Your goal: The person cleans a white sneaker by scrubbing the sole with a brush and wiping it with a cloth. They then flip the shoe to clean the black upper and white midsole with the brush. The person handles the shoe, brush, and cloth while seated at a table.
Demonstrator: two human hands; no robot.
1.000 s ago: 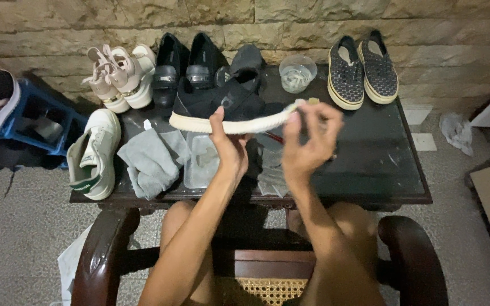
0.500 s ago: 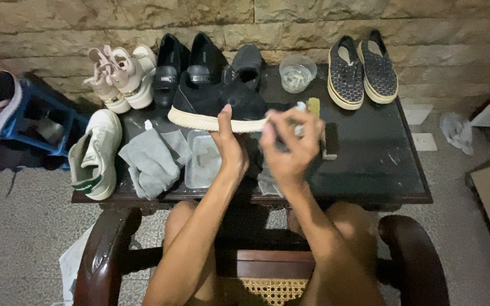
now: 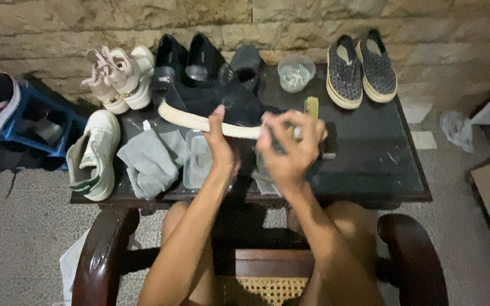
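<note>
The left hand holds the black sneaker above the bench, fingers clamped on its side, cream sole facing the person. The right hand has its fingers closed on a small brush at the sole's right end. The shoe's long axis runs left to right, tilted down toward the right; which end is the toe cannot be told. Judged risk: the one-handed hold may slip under brushing pressure, dropping the shoe onto the clear tray or grey cloth below.
</note>
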